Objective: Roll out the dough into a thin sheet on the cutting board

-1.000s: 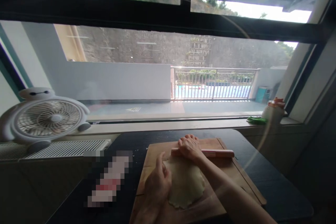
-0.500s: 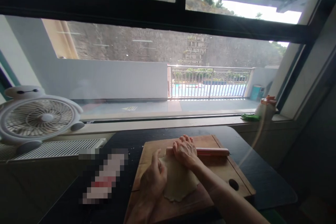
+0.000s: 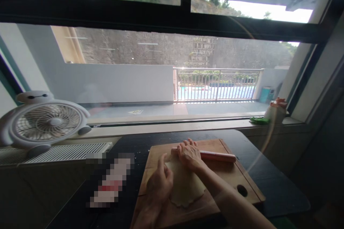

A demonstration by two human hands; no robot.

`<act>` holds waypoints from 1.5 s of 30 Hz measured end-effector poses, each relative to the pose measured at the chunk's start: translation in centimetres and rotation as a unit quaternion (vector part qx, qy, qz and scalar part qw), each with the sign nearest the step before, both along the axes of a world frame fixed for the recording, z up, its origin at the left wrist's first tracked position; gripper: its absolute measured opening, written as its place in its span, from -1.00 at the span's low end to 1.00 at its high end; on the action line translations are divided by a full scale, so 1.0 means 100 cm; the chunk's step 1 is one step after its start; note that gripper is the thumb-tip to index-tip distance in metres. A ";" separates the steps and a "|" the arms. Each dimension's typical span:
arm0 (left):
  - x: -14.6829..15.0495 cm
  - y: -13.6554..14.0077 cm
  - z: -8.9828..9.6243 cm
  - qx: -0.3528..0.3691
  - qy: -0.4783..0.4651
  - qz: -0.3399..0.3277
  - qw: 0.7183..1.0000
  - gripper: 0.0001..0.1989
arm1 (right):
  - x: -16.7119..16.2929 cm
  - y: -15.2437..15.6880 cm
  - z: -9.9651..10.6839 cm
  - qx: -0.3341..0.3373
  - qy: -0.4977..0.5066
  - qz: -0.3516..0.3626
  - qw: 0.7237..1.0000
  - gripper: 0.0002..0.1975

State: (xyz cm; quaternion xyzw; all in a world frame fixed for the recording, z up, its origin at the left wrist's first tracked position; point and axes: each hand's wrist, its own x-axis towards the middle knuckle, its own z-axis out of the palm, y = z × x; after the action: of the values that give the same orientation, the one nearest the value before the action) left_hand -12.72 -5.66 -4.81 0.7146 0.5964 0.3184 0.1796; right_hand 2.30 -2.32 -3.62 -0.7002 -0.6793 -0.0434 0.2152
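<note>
I see left hand (image 3: pixel 160 182) loosely parted beside dough (image 3: pixel 185 189) | right hand (image 3: pixel 189 155) draped over rolling pin (image 3: pixel 219 156), grip I can't tell | dough flat on board (image 3: pixel 238 176)

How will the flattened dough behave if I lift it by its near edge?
The dough will probably flop and could stretch or tear, since it looks thin and wide. It may also cling to the wooden cutting board, as it seems to lie flat against it.

Bare left hand (image 3: pixel 160 181) with slender digits, shadowed bare left forearm (image 3: pixel 147 213), bare right hand (image 3: pixel 189 155) with ridged knuckles and faint tendon lines, narrow right wrist (image 3: pixel 201 170), smooth bare right forearm (image 3: pixel 228 195) broadening from it
</note>
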 end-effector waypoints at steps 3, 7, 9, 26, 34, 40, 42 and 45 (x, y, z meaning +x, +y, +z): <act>-0.002 0.001 -0.003 0.004 -0.004 -0.004 1.000 -0.49 | 0.000 -0.014 -0.003 -0.017 0.010 0.040 0.999 -0.58; -0.001 0.005 -0.009 0.011 -0.003 -0.004 1.000 -0.50 | 0.006 -0.001 -0.001 -0.036 -0.001 0.049 0.998 -0.54; 0.000 0.007 -0.011 0.008 -0.008 0.000 1.000 -0.48 | 0.010 0.016 0.004 -0.060 -0.009 0.030 0.998 -0.50; 0.000 0.001 0.001 -0.022 0.002 0.005 1.000 -0.50 | 0.013 -0.014 0.016 -0.099 0.029 0.101 0.990 -0.56; 0.000 0.002 -0.004 -0.011 -0.021 -0.007 1.000 -0.49 | -0.006 0.053 0.007 -0.027 0.000 -0.020 0.999 -0.62; 0.002 -0.003 0.005 -0.032 -0.026 0.006 0.999 -0.48 | -0.012 0.049 0.007 -0.090 -0.018 0.007 0.996 -0.57; 0.001 -0.003 0.005 -0.030 -0.022 0.006 0.999 -0.48 | -0.013 0.035 0.007 -0.070 -0.026 0.034 0.997 -0.54; -0.001 -0.001 0.003 -0.028 -0.021 -0.002 0.999 -0.46 | -0.015 0.011 0.004 -0.073 -0.016 0.061 0.995 -0.52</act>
State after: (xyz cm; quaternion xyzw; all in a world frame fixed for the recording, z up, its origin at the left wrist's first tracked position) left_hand -12.77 -5.79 -4.47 0.7037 0.5995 0.3162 0.2130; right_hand 0.84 -1.20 -3.24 -0.6706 -0.7255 0.0078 0.1549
